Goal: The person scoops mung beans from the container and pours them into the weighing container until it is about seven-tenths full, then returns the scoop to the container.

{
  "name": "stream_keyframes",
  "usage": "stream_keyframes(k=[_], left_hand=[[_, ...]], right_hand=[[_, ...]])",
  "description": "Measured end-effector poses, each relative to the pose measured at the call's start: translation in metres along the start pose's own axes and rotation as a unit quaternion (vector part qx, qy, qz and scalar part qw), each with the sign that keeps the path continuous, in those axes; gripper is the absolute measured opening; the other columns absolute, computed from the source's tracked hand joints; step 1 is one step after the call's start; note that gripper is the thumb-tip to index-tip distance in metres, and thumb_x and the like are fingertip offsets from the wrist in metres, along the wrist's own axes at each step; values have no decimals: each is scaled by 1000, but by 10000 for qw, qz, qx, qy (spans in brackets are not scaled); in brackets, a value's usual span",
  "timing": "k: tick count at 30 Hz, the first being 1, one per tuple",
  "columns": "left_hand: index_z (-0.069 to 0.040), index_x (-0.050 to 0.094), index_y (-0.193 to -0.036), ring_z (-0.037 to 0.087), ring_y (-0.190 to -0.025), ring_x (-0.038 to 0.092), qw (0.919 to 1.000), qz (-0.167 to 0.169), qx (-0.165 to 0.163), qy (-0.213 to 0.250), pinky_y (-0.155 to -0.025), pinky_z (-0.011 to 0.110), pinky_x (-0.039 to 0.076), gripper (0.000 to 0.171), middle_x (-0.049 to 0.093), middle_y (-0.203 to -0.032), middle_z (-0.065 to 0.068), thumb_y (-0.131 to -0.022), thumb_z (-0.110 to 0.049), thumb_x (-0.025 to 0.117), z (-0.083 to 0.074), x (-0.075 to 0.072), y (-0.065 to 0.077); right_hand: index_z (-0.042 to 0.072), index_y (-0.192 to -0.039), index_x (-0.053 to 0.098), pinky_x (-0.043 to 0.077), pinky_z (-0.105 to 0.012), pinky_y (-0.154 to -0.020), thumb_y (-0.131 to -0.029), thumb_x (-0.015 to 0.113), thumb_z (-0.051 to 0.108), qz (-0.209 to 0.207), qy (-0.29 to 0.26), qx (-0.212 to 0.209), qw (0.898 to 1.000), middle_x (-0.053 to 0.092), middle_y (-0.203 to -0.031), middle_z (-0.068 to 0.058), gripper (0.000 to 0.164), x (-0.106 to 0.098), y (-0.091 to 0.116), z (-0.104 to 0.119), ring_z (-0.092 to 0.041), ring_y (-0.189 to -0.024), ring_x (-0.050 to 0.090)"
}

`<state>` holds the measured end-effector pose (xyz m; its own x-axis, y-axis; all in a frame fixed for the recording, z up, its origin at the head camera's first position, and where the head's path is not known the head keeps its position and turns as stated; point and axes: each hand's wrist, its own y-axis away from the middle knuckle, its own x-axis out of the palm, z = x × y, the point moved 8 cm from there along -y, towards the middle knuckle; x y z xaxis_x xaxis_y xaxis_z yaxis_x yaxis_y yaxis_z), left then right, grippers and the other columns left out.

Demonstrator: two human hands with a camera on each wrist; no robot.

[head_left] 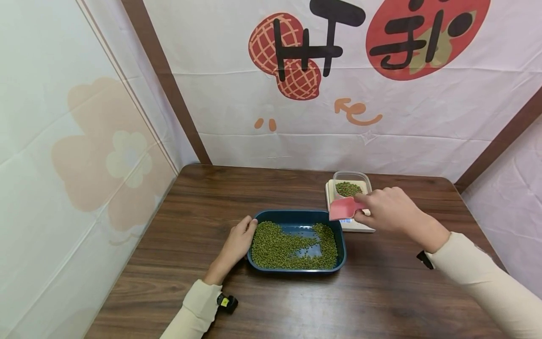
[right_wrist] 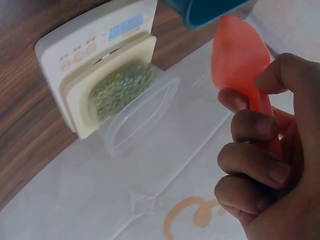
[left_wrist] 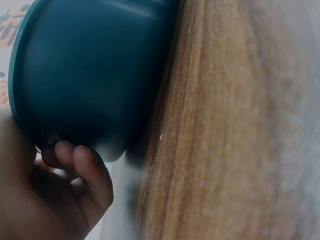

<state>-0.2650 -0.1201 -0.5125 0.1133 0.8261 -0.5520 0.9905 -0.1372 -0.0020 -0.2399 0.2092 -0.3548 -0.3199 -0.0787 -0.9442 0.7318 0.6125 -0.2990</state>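
Observation:
A dark blue tray (head_left: 296,270) with a layer of green mung beans (head_left: 275,245) stands on the table. My left hand (head_left: 241,239) grips its left end, thumb at the rim and fingers curled against the outer wall, as the left wrist view shows. In my right hand (head_left: 387,207) is the handle of a small pink scoop (head_left: 342,208). The scoop hangs above the tray's far right corner, beside a clear plastic container (right_wrist: 142,117). Mung beans (right_wrist: 122,87) fill part of that container, which sits on a white kitchen scale (right_wrist: 75,55). No beans show in the scoop.
The brown wooden table (head_left: 190,207) ends at a printed cloth backdrop (head_left: 228,84) behind the scale. Another cloth wall (head_left: 38,212) rises along the left side. The scale stands just behind the tray's right end, close to it.

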Motion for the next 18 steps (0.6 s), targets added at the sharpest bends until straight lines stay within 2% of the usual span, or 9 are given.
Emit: stream_keyframes(k=[8,13,18], left_hand=[[-12,43,-82,22,-37,39,10000,-34,-53,6,-35,34,41,41,40,-61,8,-106,-44,33,0,0,-2],[-13,43,-82,23,-37,40,10000,-39,-50,2,-36,35,42,41,41,-61,9,-106,-44,33,1,0,-2],[-12,43,-83,22,-38,38,10000,13,-34,53,-36,34,41,43,40,-62,9,-106,-47,32,0,1,-1]], right_hand=[[23,-75,58,33,-36,-36,-75,64,33,603,5,-201,9980,36,-50,11,12,9,-7,22,-13,-43,36],[23,-71,57,36,-37,-38,-73,67,35,772,94,-488,9958,38,-51,11,16,13,-12,34,-10,-46,38],[24,-64,50,33,-34,-37,-69,68,31,778,100,-750,9941,34,-50,12,20,14,-15,45,-10,-46,35]])
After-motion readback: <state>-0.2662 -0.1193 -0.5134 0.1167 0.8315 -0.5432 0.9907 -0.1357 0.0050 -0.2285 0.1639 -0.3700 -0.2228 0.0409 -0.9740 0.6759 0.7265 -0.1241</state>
